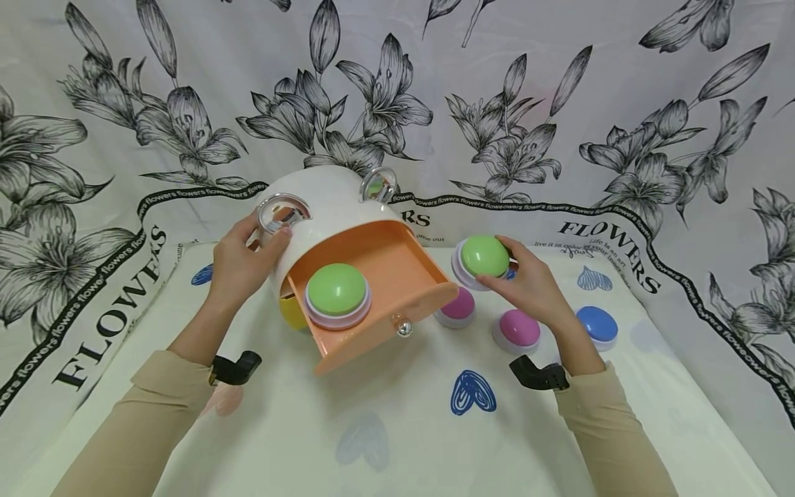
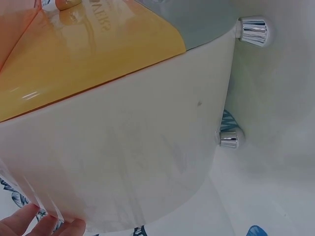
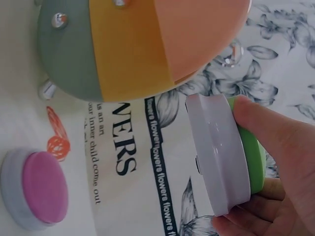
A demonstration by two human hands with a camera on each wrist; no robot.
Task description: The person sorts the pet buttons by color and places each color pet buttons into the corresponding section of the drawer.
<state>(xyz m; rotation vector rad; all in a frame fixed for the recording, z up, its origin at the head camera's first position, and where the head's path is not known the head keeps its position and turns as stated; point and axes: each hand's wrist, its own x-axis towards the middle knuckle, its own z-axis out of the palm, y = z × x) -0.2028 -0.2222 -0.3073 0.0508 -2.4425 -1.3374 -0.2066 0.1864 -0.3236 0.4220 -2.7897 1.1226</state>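
Observation:
A small white-shelled drawer cabinet [image 1: 329, 188] with two silver rings on top stands at center left. Its orange top drawer [image 1: 379, 262] is pulled out, with a green push button [image 1: 337, 288] on a white base in the left front corner. My left hand [image 1: 244, 261] grips the cabinet's left side by one ring, its fingertips [image 2: 47, 225] on the shell in the left wrist view. To the right of the drawer, my right hand [image 1: 529, 281] holds a second green push button [image 1: 484, 255] by its edges. That button is turned on its side in the right wrist view, its white base [image 3: 216, 152] facing the cabinet.
Two pink push buttons, a nearer one [image 1: 519, 328] and a farther one [image 1: 459, 305], lie below my right hand. A blue push button [image 1: 597, 324] sits right of them. Below the orange drawer are a yellow drawer [image 3: 125, 54] and a grey-green drawer [image 3: 66, 56]. A flower-printed cloth [image 1: 497, 159] hangs behind.

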